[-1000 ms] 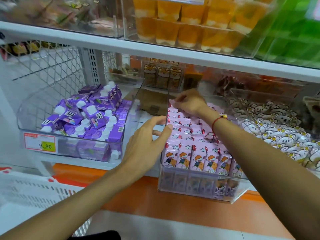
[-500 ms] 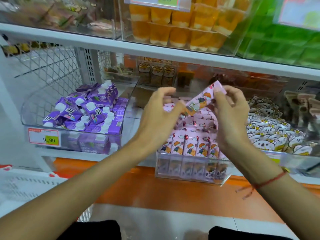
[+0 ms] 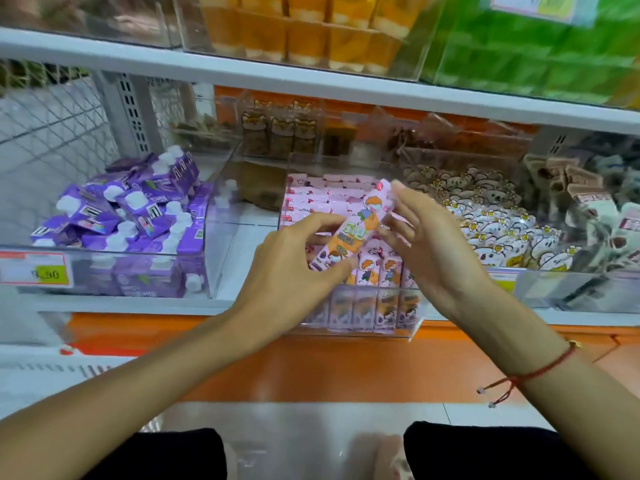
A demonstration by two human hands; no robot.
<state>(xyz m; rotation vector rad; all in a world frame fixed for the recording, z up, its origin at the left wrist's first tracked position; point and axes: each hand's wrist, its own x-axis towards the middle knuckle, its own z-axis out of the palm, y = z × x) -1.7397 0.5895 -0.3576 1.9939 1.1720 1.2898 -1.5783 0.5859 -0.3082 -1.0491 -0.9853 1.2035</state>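
A slim pink and orange cartoon-printed carton (image 3: pixel 356 230) is held tilted in front of the shelf, between both hands. My left hand (image 3: pixel 294 265) grips its lower end with thumb and fingers curled round it. My right hand (image 3: pixel 426 237) holds the upper end, fingers along its side. Behind and below them a clear bin (image 3: pixel 360 332) holds several rows of the same pink cartons, standing upright.
A clear bin (image 3: pixel 214 258) of purple cartons with white caps sits to the left, with a price tag (image 3: pixel 34 273) on its front. White flower-printed packets (image 3: pixel 498 233) fill the bin to the right. Orange cups and green packs line the shelf above. A white basket (image 3: pixel 41 368) stands at lower left.
My right hand drew one pink carton out of the bin. My left hand left the bin's edge and took the carton's lower end. The carton has since come lower.
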